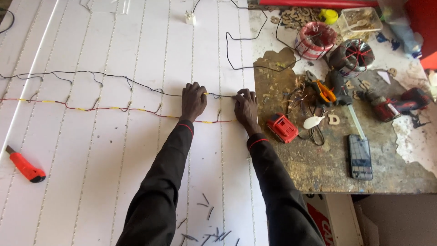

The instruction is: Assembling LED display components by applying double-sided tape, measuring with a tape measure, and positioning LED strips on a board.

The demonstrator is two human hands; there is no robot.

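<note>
Pressing down on the thin black wire (136,86), you have both hands at work on the white grooved plastic panel (104,155) laid over the bench (327,168). Your left hand (193,101) rests knuckles up on the black wire, its grip narrow, fingers curled over the wire. Your right hand (246,107) sits just beside it, near the panel's right edge, fingertips pinched down on the same wire where a short yellow sleeve (207,94) shows between the two hands. Whether either hand actually clamps the wire or only pins it flat, you cannot tell from this view.

Just below your hands runs the red wire with yellow joints (109,109), its short leads rising to the black wire.

Risks noted:
- The leads are thin; a sideways pull from either hand could, in my judgement, tear a joint loose.
- The slack black wire loops off toward the red wire spool (314,40); a snag there would drag the run out of line.
- Cut grey wire offcuts (207,228) lie by your sleeves and could scatter.
- The orange utility knife (25,166) lies well apart at the left, clear of your arms.
- The dark smartphone (360,156) lies on the worn bench close to its near edge.
</note>
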